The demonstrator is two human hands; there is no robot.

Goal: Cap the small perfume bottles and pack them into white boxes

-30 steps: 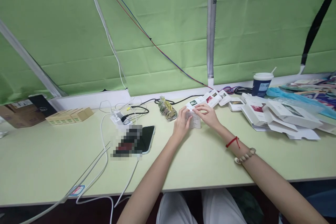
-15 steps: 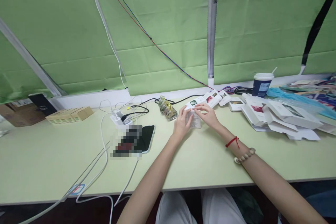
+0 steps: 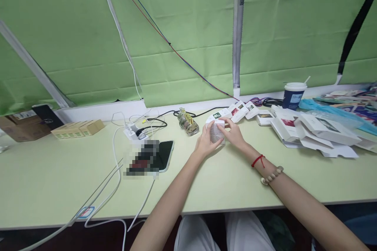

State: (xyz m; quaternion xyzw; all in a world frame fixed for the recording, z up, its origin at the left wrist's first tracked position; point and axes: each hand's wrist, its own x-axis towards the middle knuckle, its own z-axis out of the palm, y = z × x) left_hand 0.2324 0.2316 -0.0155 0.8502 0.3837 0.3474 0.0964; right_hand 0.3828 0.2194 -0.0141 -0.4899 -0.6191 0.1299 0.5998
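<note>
A small white paper box [image 3: 216, 135] with fine print on its front is between my hands over the table. My left hand [image 3: 205, 140] is closed round its left side, with the thumb across the lower front. My right hand [image 3: 235, 133] grips the upper right edge with bent fingers. Just behind lie white boxes with a green picture [image 3: 217, 115] and a red picture [image 3: 235, 112]. To the left of my left hand sits a bundle of gold-and-clear small items [image 3: 188, 122], whose kind I cannot make out.
A phone [image 3: 165, 156] lies left of my arms, near a power strip [image 3: 135, 131] and white cables. Flattened white cartons [image 3: 318, 129] are piled at the right, with a lidded paper cup [image 3: 293, 96] behind. Yellowish boxes [image 3: 78, 128] stand at far left.
My left thumb has slid from the top of the box down to its lower front. My right fingers have moved to its right edge, and more of the printed face shows.
</note>
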